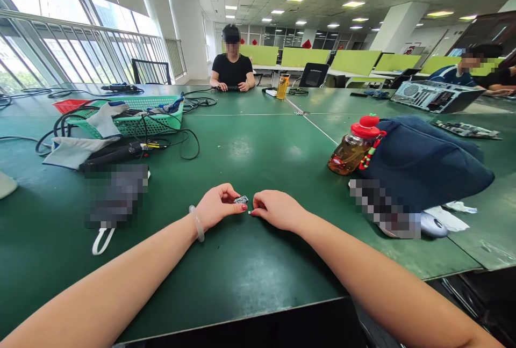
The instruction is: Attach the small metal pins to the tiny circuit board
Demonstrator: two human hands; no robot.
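Near the front middle of the green table (pixel 258 262), my left hand (pixel 220 205) pinches a small patterned dark-and-white piece (pixel 241 200) between thumb and fingers. A pale bangle sits on that wrist. Just to the right, my right hand (pixel 278 209) is closed, its thumb against the curled fingers, with a tiny white bit (pixel 250 212) at the tip. The two hands are close together but apart. What the white bit is cannot be made out.
A green basket (pixel 161 120) with cables and gloves stands at the left, a dark blurred object (pixel 119 195) before it. At the right are a red-lidded bottle (pixel 350 149), a navy bag (pixel 423 160) and a mouse (pixel 433 225). A person (pixel 232 63) sits opposite.
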